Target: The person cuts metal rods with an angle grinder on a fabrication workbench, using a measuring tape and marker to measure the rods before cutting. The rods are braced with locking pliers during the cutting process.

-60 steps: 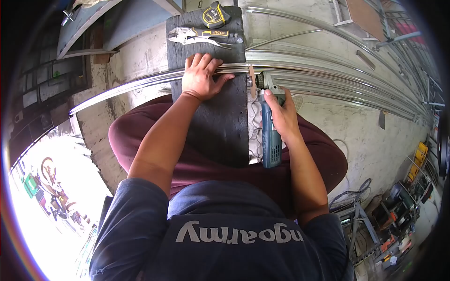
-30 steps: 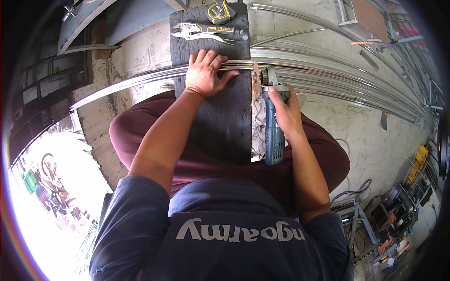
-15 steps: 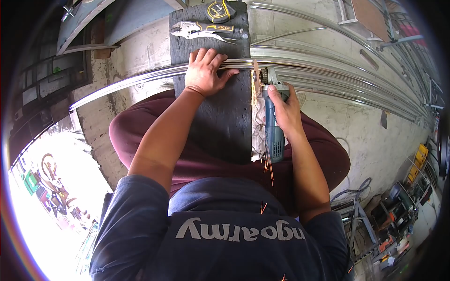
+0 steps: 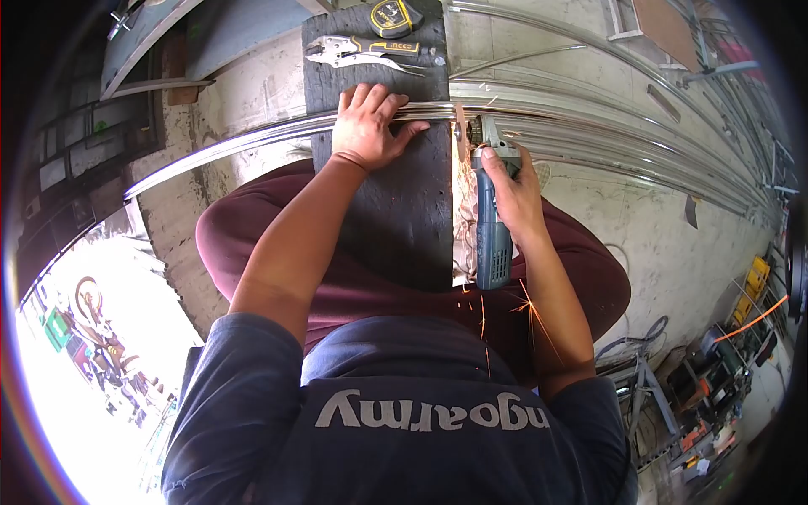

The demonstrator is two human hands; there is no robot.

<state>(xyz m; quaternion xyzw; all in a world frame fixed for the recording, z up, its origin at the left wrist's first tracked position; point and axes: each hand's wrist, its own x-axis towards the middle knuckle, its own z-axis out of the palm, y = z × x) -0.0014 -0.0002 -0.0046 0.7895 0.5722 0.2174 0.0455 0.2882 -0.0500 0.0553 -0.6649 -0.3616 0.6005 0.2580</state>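
Metal tubes [image 4: 429, 111] ran L-R, crosswise over dark board [image 4: 387, 210], fwd of person. Grinder [image 4: 494, 252] approx. perp. to tubes, R hand [image 4: 520, 198] wrapped round it. L hand [image 4: 368, 130] gripped tubes, thumb apart. R hand nearer disc [image 4: 460, 139], at tubes just past board's R edge.

The left arm [image 4: 290, 231] stretches forward, left hand [image 4: 366, 135] palm down, thumb [image 4: 413, 132] angled away from the fingers [image 4: 360, 98]. The right arm [image 4: 547, 290] reaches forward, right hand [image 4: 520, 198] curled in a grip, most fingertips apparently tucked out of sight.
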